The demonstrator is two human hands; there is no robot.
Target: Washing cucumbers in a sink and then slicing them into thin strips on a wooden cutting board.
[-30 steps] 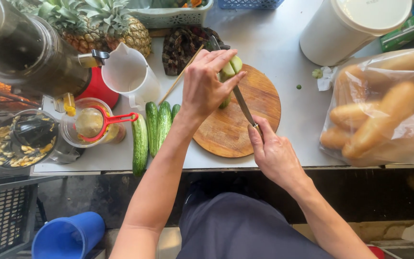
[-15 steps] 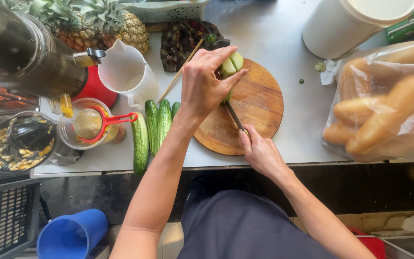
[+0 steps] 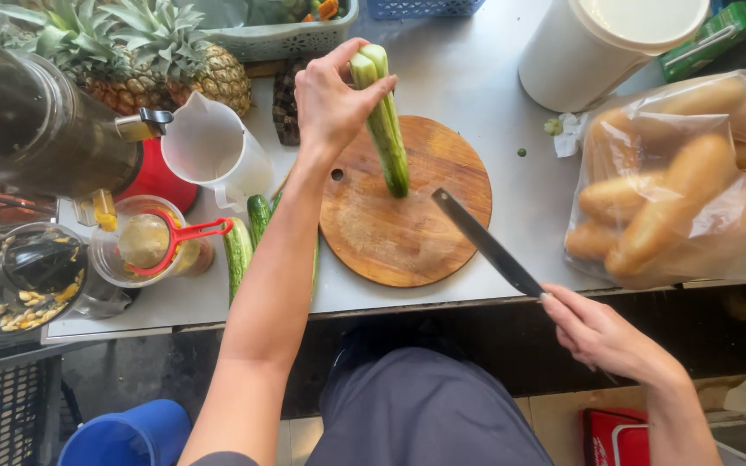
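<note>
Two pineapples and a white jug sit far left on the counter, with whole cucumbers lying just beside the round wooden board. Left hand is pinching the top of a split cucumber stood upright on that board. Right hand grips a knife, blade over the board's edge, bag of bread rolls on the right.

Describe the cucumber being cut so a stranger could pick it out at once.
Find the round wooden cutting board in the middle of the metal counter. Standing on end on it, pinched at the top by the left hand, is the cucumber. Unlike the whole dark cucumbers lying flat left of the board, it is upright, pale and split lengthwise.
</note>
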